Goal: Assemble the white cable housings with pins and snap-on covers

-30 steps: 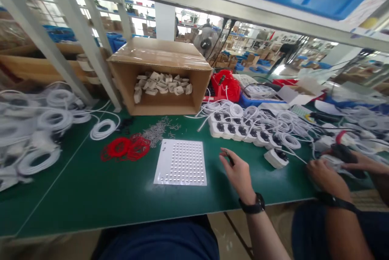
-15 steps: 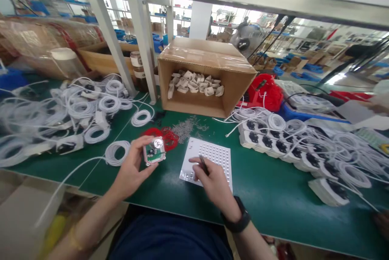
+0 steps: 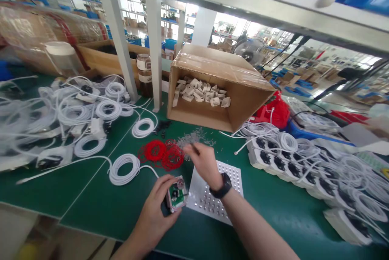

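My left hand (image 3: 154,213) grips a small white housing (image 3: 172,207) by its sides. Its open face shows a green circuit board (image 3: 176,197) and a round clear part. A white cable coil (image 3: 124,169) lies beyond that hand, its lead running toward the housing. My right hand (image 3: 204,162), with a black watch on the wrist, is closed on a dark slender tool (image 3: 195,149), its exact kind unclear. Those fingertips are over the near edge of a pile of small screws (image 3: 194,136), beside red sealing rings (image 3: 172,156). Below the right wrist lies a white sheet with rows of small round domes (image 3: 209,203).
A cardboard box (image 3: 199,119) on its side holds white plastic pieces. Cable coils (image 3: 73,110) crowd the left; white housings with black parts (image 3: 293,171) line the right. Metal shelf posts (image 3: 153,41) rise behind. A red bag (image 3: 273,112) stands right of the box.
My right hand has moved from the domed sheet forward to the screw pile, tool still in it. The left hand and housing now appear lower and further right; the camera view has shifted.
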Tool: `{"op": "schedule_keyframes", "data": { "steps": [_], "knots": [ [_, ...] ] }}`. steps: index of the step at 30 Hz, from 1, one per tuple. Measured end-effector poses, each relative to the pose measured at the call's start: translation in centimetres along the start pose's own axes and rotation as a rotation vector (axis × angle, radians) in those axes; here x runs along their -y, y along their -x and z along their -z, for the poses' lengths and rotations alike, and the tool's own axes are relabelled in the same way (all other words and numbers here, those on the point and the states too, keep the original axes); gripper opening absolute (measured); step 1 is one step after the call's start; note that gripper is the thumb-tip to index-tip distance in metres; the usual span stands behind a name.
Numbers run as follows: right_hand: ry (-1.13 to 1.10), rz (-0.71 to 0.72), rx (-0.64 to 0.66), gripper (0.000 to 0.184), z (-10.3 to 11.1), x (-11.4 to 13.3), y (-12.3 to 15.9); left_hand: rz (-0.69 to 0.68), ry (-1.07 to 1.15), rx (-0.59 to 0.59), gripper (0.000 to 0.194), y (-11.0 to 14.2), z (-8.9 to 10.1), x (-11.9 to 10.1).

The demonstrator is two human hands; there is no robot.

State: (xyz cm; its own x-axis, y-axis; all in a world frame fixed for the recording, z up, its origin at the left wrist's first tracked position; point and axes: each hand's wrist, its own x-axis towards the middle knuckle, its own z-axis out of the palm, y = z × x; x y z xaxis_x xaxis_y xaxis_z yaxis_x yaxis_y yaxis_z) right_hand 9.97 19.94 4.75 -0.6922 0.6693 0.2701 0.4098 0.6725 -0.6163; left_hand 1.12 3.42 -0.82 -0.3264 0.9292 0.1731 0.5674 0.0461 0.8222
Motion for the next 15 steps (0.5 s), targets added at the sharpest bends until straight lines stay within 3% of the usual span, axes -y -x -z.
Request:
{"op": "schedule_keyframes", "data": {
  "steps": [4,7,11,15],
  "knots": [
    [0.233,0.009,0.077,0.028,-1.6,-1.9,-8.9,0.003,-0.025,0.035,0.055,-0.1,0.0,0.2],
    [0.284,0.003,0.141,0.023,-4.5,-2.5,-12.7,-0.003,-0.036,0.055,0.057,0.1,-0.2,0.8],
    [0.288,-0.055,0.162,0.018,-6.4,-2.5,-13.6,0.002,-0.058,0.030,0.066,0.3,-0.6,1.1],
    [0.219,-0.096,0.163,0.014,-4.1,-1.7,-11.5,-0.003,-0.059,0.030,0.060,0.1,-0.8,1.1]
  ]
}}
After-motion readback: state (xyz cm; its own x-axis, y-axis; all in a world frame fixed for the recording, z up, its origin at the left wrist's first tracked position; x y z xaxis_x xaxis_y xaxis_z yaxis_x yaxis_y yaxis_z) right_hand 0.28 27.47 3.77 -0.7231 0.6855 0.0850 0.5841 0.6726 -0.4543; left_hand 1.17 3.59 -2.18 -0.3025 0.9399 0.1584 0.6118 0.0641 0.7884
